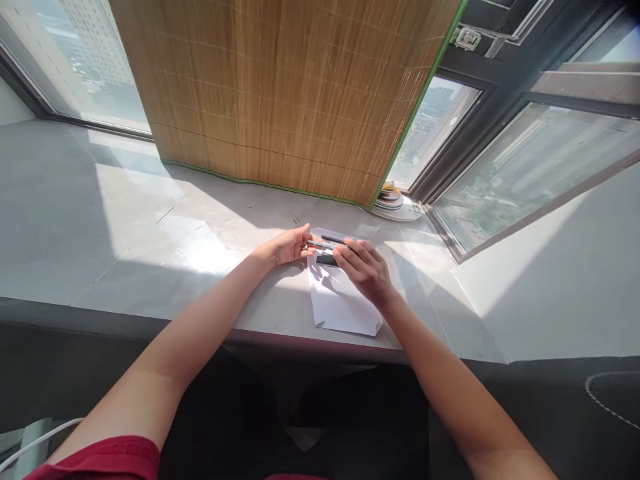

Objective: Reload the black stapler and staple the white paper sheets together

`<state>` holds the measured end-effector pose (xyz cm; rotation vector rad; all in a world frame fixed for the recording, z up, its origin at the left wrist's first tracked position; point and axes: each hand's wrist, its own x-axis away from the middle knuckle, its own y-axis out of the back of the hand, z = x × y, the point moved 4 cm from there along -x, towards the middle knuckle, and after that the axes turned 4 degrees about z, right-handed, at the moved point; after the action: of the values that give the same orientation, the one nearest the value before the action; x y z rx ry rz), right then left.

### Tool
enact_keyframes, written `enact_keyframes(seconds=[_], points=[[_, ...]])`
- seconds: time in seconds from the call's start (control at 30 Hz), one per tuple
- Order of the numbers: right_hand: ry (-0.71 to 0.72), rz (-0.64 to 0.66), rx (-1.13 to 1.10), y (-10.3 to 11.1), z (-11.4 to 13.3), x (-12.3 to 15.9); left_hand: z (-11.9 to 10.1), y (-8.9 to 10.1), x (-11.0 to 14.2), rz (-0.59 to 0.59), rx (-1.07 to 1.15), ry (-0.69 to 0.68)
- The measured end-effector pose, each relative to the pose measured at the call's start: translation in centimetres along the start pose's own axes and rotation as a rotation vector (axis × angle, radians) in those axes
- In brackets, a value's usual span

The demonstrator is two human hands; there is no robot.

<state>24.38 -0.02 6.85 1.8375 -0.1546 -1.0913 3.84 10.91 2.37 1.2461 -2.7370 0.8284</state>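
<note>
Over a white sheet of paper [345, 307] on the ledge, my two hands meet around a few slim, pen-like items. My left hand [287, 247] pinches the near end of a thin silvery pen [320, 245]. My right hand [369, 270] is closed over its other end, palm down, and a dark pen [331, 239] also runs in under those fingers. Just below them a short, flat black piece [327, 261] shows against the paper; whether my right hand holds it or it lies on the sheet I cannot tell. My right fingers hide the far ends.
Behind the hands a bamboo blind [280, 100] with green edging hangs down to the tiled ledge [150, 267]. Stacked plates [397, 205] stand in the corner by the open window [540, 160]. A small bit [297, 221] lies beyond my left hand. A white cable [40, 440] runs at lower left.
</note>
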Motion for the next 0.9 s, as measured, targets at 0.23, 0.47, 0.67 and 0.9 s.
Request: enact_keyframes(seconds=[0.23, 0.47, 0.67, 0.9], points=[[-0.709, -0.053, -0.514, 0.3, -3.0, 2.5, -3.4, 3.8, 1.4, -0.715, -0.936, -0.413], [-0.855, 0.124, -0.747, -1.8, -3.5, 5.6, -2.8, 5.9, -0.1, -0.768, -1.552, -0.326], [-0.827, 0.111, -0.727, -1.7, -3.0, 5.2, -2.0, 6.8, -1.1, -0.702, -1.559, -0.386], [-0.807, 0.112, -0.709, -1.5, -3.0, 5.2, -2.5, 6.8, -0.7, -0.674, -1.455, -0.423]])
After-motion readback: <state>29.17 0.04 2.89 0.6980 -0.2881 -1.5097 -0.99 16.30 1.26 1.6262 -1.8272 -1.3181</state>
